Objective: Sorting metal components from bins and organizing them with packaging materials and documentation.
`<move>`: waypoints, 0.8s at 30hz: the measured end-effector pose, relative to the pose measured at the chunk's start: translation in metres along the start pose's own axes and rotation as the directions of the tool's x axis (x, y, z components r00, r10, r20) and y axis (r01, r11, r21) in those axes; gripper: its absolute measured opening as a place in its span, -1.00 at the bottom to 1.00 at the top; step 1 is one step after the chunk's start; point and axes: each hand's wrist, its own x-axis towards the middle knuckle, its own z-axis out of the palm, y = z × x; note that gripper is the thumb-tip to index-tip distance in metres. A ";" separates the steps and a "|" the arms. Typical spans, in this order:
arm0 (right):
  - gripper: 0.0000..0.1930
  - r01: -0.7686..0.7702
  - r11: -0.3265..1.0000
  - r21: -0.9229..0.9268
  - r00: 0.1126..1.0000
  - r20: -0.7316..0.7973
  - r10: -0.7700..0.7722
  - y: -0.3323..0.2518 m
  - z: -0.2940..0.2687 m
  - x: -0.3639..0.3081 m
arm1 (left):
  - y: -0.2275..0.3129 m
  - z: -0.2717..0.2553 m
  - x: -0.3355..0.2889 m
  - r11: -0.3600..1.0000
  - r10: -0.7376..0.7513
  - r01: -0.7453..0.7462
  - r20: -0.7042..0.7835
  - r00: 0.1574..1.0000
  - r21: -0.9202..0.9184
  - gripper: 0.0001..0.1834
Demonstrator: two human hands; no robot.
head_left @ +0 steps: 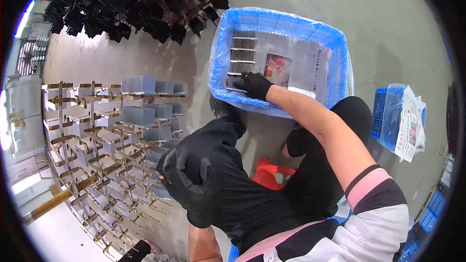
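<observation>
Black-gloved right hand [257,86] is touching the near-left heat sink [235,83], whether pinching I cannot tell, while newspaper [306,68] is lining the plastic crate [281,18], probably as cushion.

- We take this for a factory workshop, with a smooth grey floor [398,43] at upper right.
- At left we see a hooked metal rack [92,98] carrying finned metal blocks [138,86].
- Dark plates [116,9] crowd the upper left.
- We see blue crates [432,216] at lower right.
</observation>
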 end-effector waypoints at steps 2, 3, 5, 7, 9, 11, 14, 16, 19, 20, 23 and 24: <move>-0.30 -0.028 0.999 0.016 1.000 -0.006 0.028 0.000 -0.003 0.000 | 0.001 0.002 0.002 1.000 0.022 -0.022 -0.003 1.000 0.007 -0.59; -0.29 -0.008 0.999 0.036 1.000 -0.007 0.009 0.003 -0.008 -0.002 | 0.001 0.002 0.001 0.999 0.031 -0.031 -0.003 1.000 0.009 -0.59; -0.26 0.032 0.997 0.076 0.999 -0.011 -0.031 0.006 -0.016 -0.004 | 0.000 0.001 -0.002 1.000 0.008 -0.008 0.002 1.000 0.005 -0.59; -0.28 0.052 0.997 0.061 0.999 -0.013 -0.051 0.003 -0.021 -0.006 | -0.001 -0.001 -0.004 0.999 -0.041 0.041 0.014 0.999 -0.010 -0.59; -0.30 0.081 0.996 0.021 0.997 -0.012 -0.081 0.004 -0.024 -0.008 | 0.001 -0.002 -0.003 0.999 -0.045 0.046 0.012 0.999 -0.025 -0.59; -0.32 0.098 0.995 0.015 0.994 -0.047 -0.097 0.000 -0.023 -0.005 | 0.001 -0.003 -0.002 0.997 -0.056 0.056 0.012 0.998 -0.051 -0.59; -0.36 0.126 0.992 0.002 0.985 -0.116 -0.125 -0.001 -0.014 -0.003 | 0.000 -0.001 -0.003 0.999 -0.035 0.035 -0.002 0.999 -0.032 -0.59; -0.41 0.135 0.989 -0.067 0.978 -0.151 -0.144 0.008 -0.003 -0.006 | 0.001 0.001 -0.001 0.999 -0.019 0.018 -0.006 1.000 -0.033 -0.59; -0.47 0.119 0.987 -0.110 0.984 -0.120 -0.132 0.008 0.004 -0.004 | 0.001 0.001 -0.002 0.998 -0.044 0.044 -0.006 0.999 -0.043 -0.59; -0.50 0.098 0.987 -0.125 0.992 -0.073 -0.107 0.007 0.005 -0.002 | 0.001 0.001 -0.002 0.998 -0.045 0.045 -0.003 0.999 -0.039 -0.59; -0.55 0.099 0.982 -0.159 0.988 -0.105 -0.117 0.004 0.006 0.002 | 0.002 0.001 -0.001 0.999 -0.033 0.033 0.000 0.999 -0.036 -0.59; -0.57 0.122 0.976 -0.182 0.971 -0.182 -0.155 0.004 0.006 0.004 | 0.003 0.001 0.000 0.999 -0.028 0.028 -0.001 1.000 -0.037 -0.59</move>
